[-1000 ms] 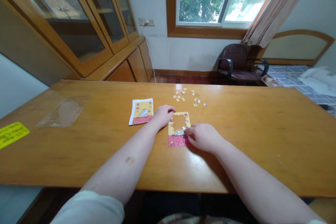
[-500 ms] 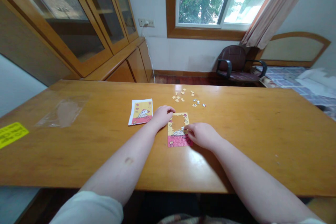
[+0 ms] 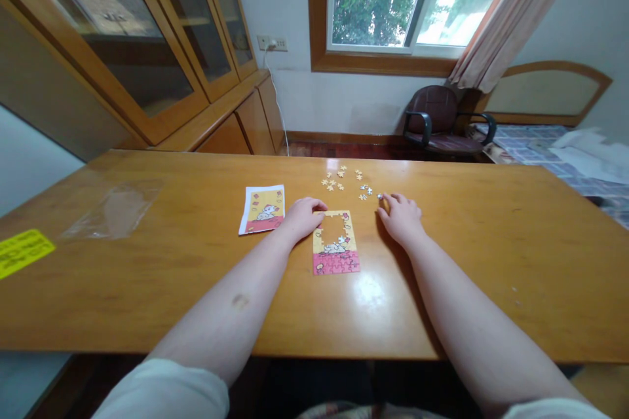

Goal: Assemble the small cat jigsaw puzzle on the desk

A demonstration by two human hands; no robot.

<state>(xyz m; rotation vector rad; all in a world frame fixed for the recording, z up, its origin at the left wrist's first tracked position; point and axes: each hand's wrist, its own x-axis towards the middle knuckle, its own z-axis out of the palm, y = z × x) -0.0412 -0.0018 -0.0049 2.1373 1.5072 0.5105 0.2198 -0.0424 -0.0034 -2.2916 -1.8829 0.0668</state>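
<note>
A partly assembled jigsaw puzzle lies flat on the table, pink at the bottom with a white animal above and an open gap in its upper middle. My left hand rests at its upper left corner, fingers stretched out and the thumb touching the edge. Right of the puzzle, my right hand is open, its thumb and fingers apart, fingertips at a small loose puzzle piece. Several more loose pieces lie just to the left of it.
Left of the puzzle lies a picture sheet with the same design. Several loose pieces are near the table's far edge. A clear plastic bag and a yellow label lie on the left of the wooden table.
My right hand has moved from the puzzle's right side up and right to the loose piece. A piece with a red detail now shows in the puzzle where its fingers were. My left hand stays.
</note>
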